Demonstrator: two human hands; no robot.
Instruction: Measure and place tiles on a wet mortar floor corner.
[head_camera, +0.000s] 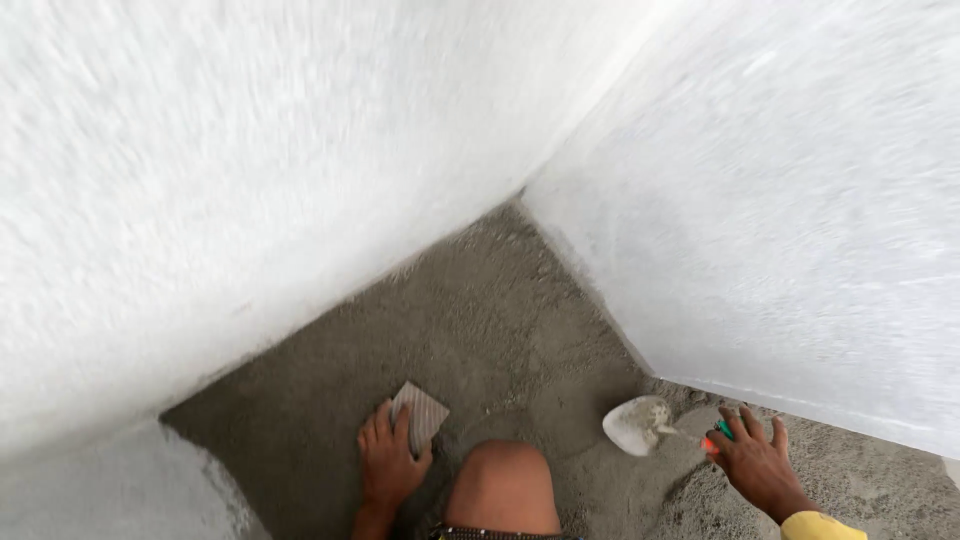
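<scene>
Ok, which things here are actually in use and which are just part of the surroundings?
In use:
- left hand pressing a small ridged float onto the grey mortar bed
- right hand gripping a trowel coated with pale mortar

Just there:
- white walls meeting in a corner
- the person's bare knee
- yellow sleeve cuff

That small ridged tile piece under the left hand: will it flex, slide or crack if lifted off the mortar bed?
The tile piece looks flat and rigid, so probably no flex. It rests on rough grey mortar, so sliding seems unlikely. Its thin edges could chip under the left hand.
</scene>
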